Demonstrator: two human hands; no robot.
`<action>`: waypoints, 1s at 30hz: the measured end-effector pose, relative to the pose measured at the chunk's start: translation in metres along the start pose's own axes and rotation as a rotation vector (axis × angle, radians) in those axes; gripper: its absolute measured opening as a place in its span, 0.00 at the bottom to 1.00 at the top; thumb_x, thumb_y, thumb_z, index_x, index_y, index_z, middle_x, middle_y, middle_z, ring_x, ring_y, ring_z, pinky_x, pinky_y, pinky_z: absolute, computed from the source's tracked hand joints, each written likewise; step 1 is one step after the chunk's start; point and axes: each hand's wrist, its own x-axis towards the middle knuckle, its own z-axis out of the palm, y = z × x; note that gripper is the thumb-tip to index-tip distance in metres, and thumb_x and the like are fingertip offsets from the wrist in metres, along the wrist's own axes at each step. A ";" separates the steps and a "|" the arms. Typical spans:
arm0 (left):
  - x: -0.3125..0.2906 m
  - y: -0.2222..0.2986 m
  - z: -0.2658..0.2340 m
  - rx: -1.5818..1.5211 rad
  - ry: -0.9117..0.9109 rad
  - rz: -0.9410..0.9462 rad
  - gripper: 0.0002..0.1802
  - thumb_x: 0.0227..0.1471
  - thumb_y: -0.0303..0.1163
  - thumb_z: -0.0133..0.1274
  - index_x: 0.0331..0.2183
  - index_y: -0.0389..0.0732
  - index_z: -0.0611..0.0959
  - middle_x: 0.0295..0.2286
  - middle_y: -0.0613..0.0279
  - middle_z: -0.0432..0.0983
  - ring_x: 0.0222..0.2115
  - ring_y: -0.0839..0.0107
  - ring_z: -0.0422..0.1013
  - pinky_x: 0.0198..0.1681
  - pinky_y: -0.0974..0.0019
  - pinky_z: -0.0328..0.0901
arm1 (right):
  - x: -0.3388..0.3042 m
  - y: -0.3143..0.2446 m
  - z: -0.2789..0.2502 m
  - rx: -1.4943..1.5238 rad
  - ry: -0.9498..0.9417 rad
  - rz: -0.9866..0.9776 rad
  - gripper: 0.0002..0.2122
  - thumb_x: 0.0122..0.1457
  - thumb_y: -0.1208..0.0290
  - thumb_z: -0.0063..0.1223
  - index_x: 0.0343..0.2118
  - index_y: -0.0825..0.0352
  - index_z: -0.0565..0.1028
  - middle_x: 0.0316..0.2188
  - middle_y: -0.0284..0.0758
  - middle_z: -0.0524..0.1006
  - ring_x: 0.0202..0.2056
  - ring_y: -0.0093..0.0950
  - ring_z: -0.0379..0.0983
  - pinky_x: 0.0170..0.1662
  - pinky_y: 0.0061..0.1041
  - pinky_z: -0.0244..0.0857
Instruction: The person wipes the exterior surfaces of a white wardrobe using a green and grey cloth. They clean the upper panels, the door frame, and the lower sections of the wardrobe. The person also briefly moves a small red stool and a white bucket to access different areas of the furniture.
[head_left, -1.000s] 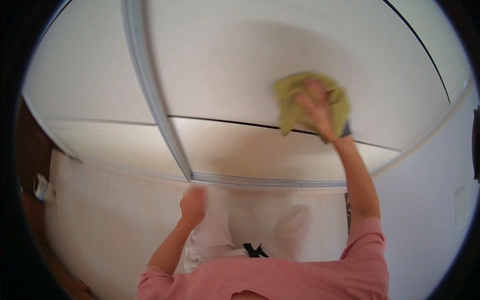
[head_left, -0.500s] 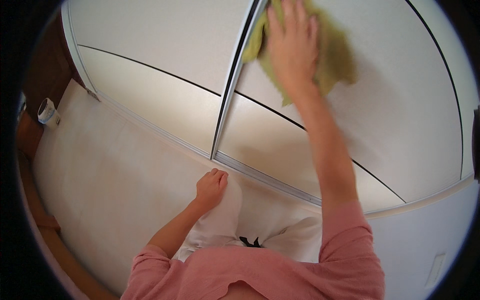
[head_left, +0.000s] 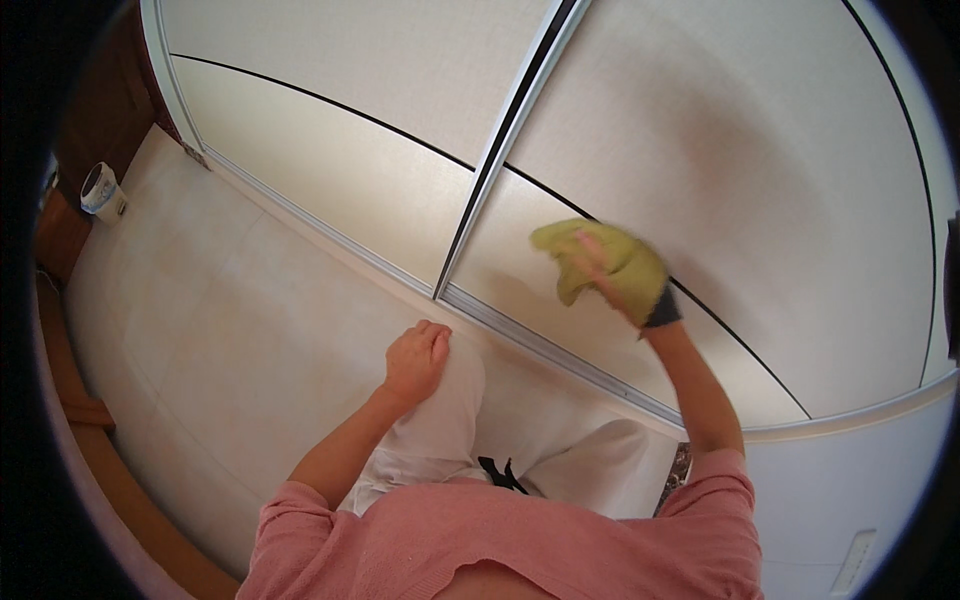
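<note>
A yellow-green cloth with a dark patch at one corner is bunched over my right hand, near the lower panel of the right sliding door. Motion smears the fingers, and folds of the cloth cover much of the hand. I cannot tell how firmly the cloth touches the door. My left hand rests on my left knee in white trousers, its fingers curled in and nothing visible inside them.
The left sliding door meets the right one at a metal-edged upright. A floor track runs below. On the pale floor at far left stands a small white container, beside brown wooden furniture.
My right hand has come down the door with the cloth, from the upper panel toward the lower one. The cloth now folds over the hand. My left hand stays on the knee.
</note>
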 end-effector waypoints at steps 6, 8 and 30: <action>0.002 0.002 0.006 0.001 -0.043 0.020 0.13 0.60 0.35 0.45 0.34 0.42 0.83 0.32 0.58 0.77 0.33 0.55 0.74 0.37 0.55 0.68 | 0.017 -0.009 -0.088 -1.031 0.854 -0.396 0.27 0.57 0.71 0.53 0.61 0.54 0.68 0.66 0.39 0.59 0.64 0.44 0.57 0.65 0.49 0.49; 0.005 0.007 0.011 -0.009 -0.051 0.036 0.13 0.60 0.35 0.45 0.34 0.42 0.83 0.32 0.58 0.77 0.33 0.55 0.74 0.37 0.55 0.68 | 0.048 -0.022 -0.077 -1.206 1.044 -0.267 0.25 0.56 0.69 0.54 0.59 0.51 0.70 0.66 0.35 0.59 0.65 0.40 0.56 0.62 0.50 0.53; 0.001 0.028 0.031 0.048 -0.144 0.073 0.10 0.60 0.33 0.46 0.38 0.42 0.81 0.34 0.57 0.76 0.35 0.54 0.72 0.39 0.55 0.67 | -0.164 0.225 -0.077 -1.059 0.943 -0.069 0.24 0.58 0.76 0.51 0.59 0.59 0.65 0.63 0.49 0.60 0.62 0.55 0.55 0.64 0.49 0.50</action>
